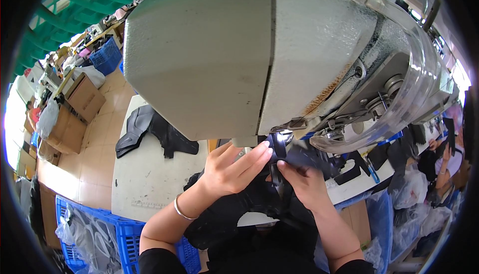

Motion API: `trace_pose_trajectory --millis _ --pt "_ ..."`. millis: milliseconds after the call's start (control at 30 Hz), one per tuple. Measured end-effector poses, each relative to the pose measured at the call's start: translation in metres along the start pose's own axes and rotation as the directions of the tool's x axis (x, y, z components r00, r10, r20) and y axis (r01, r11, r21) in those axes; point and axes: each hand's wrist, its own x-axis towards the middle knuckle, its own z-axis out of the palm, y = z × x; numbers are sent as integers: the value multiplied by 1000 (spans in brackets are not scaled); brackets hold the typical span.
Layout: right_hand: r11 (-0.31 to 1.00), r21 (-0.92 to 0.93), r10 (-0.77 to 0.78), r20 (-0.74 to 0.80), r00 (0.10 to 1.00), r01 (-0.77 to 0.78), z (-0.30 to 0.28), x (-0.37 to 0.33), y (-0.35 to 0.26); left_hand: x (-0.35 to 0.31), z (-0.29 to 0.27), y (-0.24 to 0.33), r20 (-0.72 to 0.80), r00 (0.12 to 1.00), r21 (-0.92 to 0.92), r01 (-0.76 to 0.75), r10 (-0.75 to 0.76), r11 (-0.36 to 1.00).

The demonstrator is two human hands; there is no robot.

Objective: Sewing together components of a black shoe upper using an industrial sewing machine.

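Note:
Under the lit needle area of a pale sewing machine (199,59), both my hands hold a black, leather-like piece (278,149). My left hand (227,171), with a silver bangle on its wrist, presses its fingertips together on the piece's left side. On the other side, my right hand (305,184) pinches the lower part between thumb and fingers. More of the dark material (312,159) spreads to the right, slightly blurred. Black material also hangs below, over my lap. The machine head hides the far side of the stitching area.
Stacked black cut pieces (149,132) lie on the white table (144,184) at left. A blue crate (95,216) with plastic bags stands lower left. Blue-handled scissors (371,170) rest on the right. Cardboard boxes (65,129) stand beyond the aisle; another person (446,166) sits far right.

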Motion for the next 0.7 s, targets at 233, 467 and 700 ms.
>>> trace_pose_trajectory --millis 233,467,700 --pt "916 354 193 22 981 -188 11 -3 -12 0 -2 -4 40 999 -21 -6 7 1000" --pt "979 148 155 -115 981 -137 18 -7 0 -1 -1 -4 -1 1000 -14 4 -4 1000" --pt "990 141 30 -164 986 -6 16 1 1 1 5 -5 -30 998 -44 55 -57 997"
